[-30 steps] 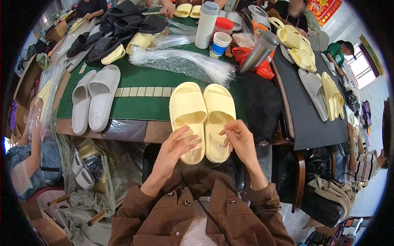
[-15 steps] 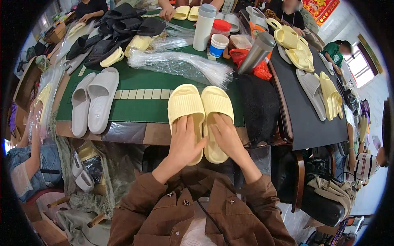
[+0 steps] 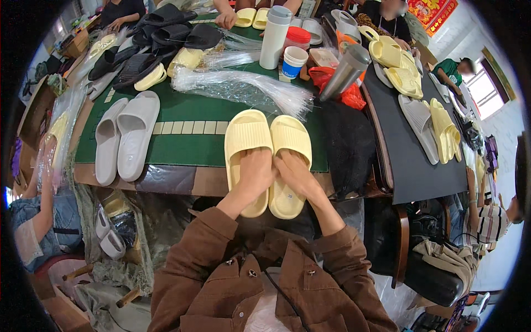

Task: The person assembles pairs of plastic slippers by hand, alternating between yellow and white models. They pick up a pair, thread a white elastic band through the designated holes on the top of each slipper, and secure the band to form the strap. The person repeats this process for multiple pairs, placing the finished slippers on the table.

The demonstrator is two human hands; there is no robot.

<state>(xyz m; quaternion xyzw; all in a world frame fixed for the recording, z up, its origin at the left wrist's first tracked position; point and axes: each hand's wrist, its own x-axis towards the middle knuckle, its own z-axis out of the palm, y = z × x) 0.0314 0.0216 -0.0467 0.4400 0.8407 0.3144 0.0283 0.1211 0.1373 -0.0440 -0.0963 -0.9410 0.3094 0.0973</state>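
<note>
A pair of pale yellow slide slippers is held side by side over the table's near edge, toes pointing away from me. My left hand (image 3: pixel 255 172) reaches into the left slipper (image 3: pixel 248 134), with its fingers hidden under the ribbed strap. Inside the right slipper (image 3: pixel 291 136), my right hand (image 3: pixel 295 174) is tucked in the same way, close against the left hand. Both slippers are gripped from within, and their heels overhang the edge. To their left, a grey slipper pair (image 3: pixel 138 134) lies on the green mat.
Behind the slippers lies a bundle of clear plastic strips (image 3: pixel 243 88). Black slippers (image 3: pixel 160 36) are heaped at the far left. A white flask (image 3: pixel 275 39), a paper cup (image 3: pixel 294 62) and a steel tumbler (image 3: pixel 347 71) stand beyond. More slippers sit on the black right-hand table (image 3: pixel 412 174). Other people work around.
Both hands have shifted inward and deeper under the straps, so their fingers are now hidden. The slippers have risen and moved slightly left.
</note>
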